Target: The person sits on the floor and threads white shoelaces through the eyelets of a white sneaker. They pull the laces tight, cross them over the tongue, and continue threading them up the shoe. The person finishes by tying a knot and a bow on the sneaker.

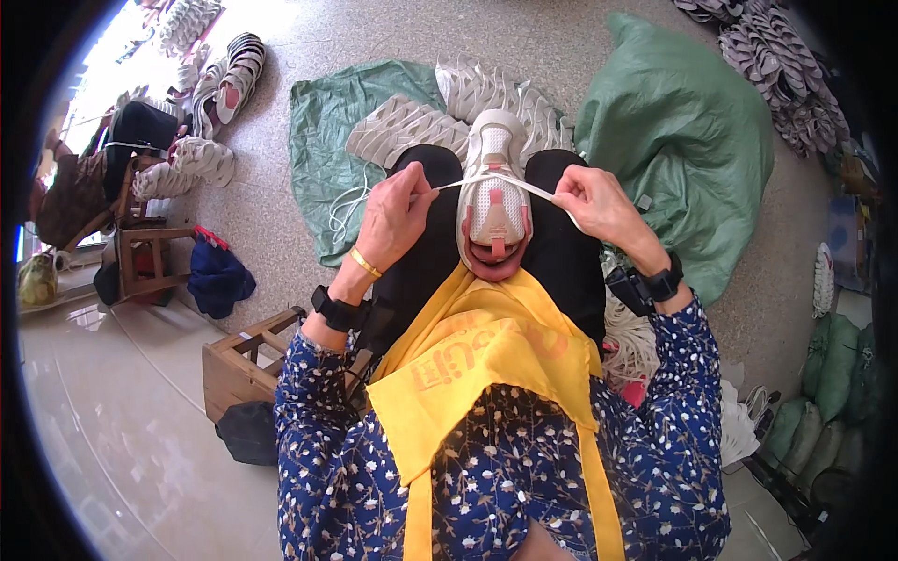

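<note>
A speckled floor [318, 42] is partly covered by a green sheet [313, 122], on which pale shoe uppers [402, 131] are heaped in overlapping rows — probably nested this way so that many can be kept within reach and off the floor. A bulging green sack [673, 159] is set to the right of them. The pale shoe [496, 224] is placed between the dark-trousered knees, its opening turned toward the wearer's yellow apron [477, 346]; it seems to be steadied there so that both hands can be left free. The white lace [535, 191] is stretched across the top of the shoe. One side of it is pinched by the grip of the left hand [398, 210], the other by that of the right hand [599, 206] — both closed, and held wide apart, presumably so that the tension is kept even.
</note>
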`<state>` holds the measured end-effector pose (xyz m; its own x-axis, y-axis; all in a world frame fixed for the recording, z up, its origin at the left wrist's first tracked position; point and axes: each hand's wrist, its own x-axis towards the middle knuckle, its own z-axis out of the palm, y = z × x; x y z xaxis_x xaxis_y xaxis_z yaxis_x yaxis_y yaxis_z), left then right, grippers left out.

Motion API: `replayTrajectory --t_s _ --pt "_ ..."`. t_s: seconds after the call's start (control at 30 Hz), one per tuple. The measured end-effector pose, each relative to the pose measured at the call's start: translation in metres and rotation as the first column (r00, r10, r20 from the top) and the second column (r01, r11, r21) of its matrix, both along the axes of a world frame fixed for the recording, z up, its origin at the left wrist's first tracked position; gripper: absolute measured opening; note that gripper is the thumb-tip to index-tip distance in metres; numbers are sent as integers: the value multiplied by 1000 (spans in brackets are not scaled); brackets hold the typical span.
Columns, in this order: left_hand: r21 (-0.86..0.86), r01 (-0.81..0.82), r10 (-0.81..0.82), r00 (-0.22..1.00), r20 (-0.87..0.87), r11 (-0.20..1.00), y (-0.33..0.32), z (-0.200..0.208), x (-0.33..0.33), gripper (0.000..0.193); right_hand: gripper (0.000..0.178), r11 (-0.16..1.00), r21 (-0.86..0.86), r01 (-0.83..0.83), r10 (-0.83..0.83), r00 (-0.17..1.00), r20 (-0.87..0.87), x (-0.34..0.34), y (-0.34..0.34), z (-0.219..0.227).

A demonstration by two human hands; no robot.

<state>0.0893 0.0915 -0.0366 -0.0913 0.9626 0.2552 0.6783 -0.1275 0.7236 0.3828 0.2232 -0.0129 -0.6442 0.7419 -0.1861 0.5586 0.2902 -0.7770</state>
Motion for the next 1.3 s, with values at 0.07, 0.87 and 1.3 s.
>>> replayTrajectory --t_s 0.07,0.87,1.3 --pt "-21 -21 22 999 37 1000 1 3 1 20 17 1000 30 -4 4 1000 2 1 -2 0" --pt "9 -17 16 998 59 1000 16 9 45 21 20 911 412 -28 79 991 -108 -74 -9 0" --pt "28 -53 51 996 67 998 25 -6 47 16 18 557 664 -498 361 866 346 -102 7 2"
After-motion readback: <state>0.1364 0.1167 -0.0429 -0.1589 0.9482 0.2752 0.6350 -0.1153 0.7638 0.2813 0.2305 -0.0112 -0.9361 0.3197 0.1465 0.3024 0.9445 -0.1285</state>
